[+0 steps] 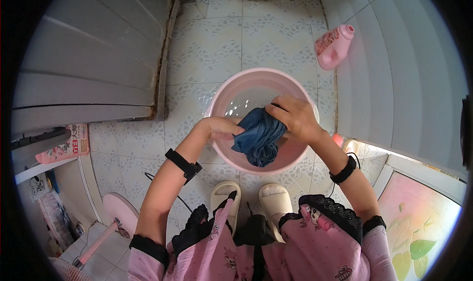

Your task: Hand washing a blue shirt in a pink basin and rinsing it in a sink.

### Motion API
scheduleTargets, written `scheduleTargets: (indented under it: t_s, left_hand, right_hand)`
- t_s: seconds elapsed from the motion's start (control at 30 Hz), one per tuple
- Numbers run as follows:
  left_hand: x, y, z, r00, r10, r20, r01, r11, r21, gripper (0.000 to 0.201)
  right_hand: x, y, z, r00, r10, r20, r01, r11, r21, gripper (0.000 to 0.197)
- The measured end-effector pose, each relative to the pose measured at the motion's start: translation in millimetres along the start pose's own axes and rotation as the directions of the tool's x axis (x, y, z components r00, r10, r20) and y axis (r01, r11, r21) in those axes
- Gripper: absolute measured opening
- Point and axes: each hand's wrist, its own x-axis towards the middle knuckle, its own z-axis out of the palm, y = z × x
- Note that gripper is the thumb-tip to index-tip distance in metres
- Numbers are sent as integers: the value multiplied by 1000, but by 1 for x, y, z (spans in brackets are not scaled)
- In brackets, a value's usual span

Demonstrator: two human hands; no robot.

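Blue cloth point(258, 139) bunched between our left hand point(221, 128), pinching its left edge, and our right hand point(295, 117), clasping its top, over a pink basin point(261, 76) of water point(244, 102)

Black lace point(340, 212) edges pink, apparently printed clothes point(320, 246), worn with black wristbands point(183, 165), cream slippers point(275, 201).

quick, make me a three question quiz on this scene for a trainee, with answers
1. Which hand or hands are touching the blue cloth?
2. True or false: the pink bottle is to the right of the pink basin.
3. What colour are the slippers? a) black b) cream c) red

Key:
1. Both: the left hand and the right hand.
2. True.
3. b
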Motion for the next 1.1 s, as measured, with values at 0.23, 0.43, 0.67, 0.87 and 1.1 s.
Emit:
scheduleTargets:
  t_s: [0.23,0.43,0.67,0.87,1.1]
  left_hand:
    - [3,9,23,995,-43,-95,49,997,61,61]
    - [3,59,73,993,-51,-106,79,958,275,56]
    - [32,23,38,895,97,-434,215,760,614,51]
    - [52,46,52,655,421,-627,498,384,778,37]
    - [64,69,56,562,777,-283,438,11,899,36]
  right_hand:
    - [4,4,-3,999,-36,-11,35,997,-72,34]
    - [-3,15,-3,996,-75,45,81,987,-142,33]
    - [-19,13,26,973,146,179,-96,959,-266,40]
    - [-54,5,63,743,658,123,-653,753,-78,47]
    - [-61,-3,75,317,943,100,-784,201,587,36]
